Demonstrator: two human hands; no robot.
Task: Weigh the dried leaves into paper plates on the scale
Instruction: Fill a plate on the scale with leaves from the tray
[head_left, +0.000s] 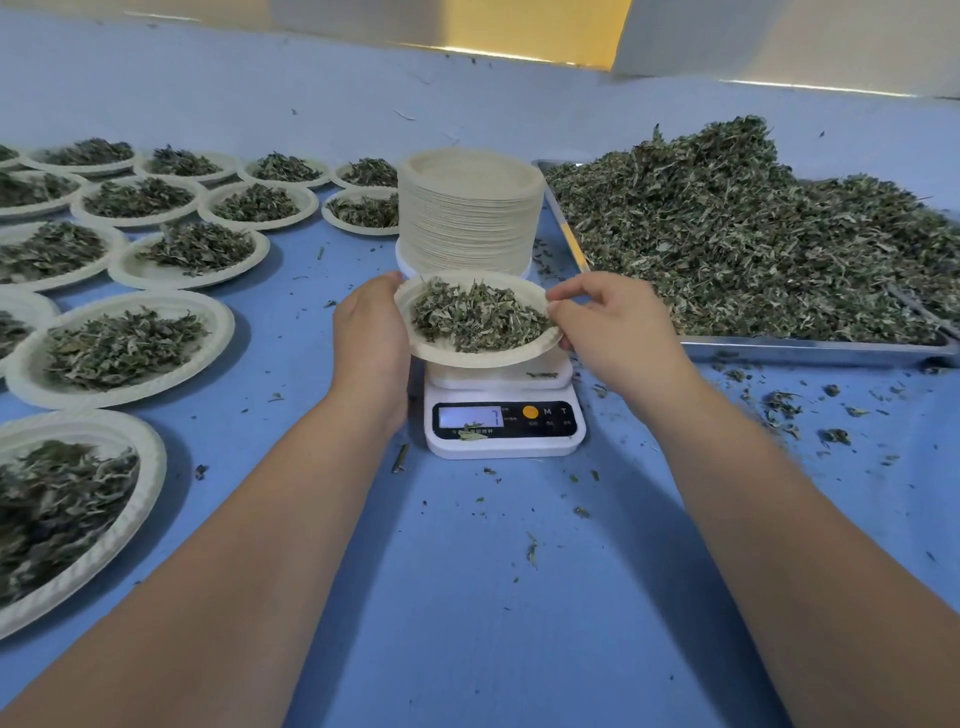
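Dried leaves (480, 317) are heaped in a paper plate (467, 359) that is held over the platform of the scale (506, 441); whether the plate rests on the platform cannot be told. The plate's rim is gripped at the scale's left by the left hand (371, 332) and pinched at its right by the curled fingers of the right hand (618, 332). A stack of empty plates (470, 213) is seen just behind the scale, a metal tray (810, 349) heaped with loose leaves (753, 244) is set to its right, and filled plates (119, 348) are spread to its left on the blue table (467, 597).
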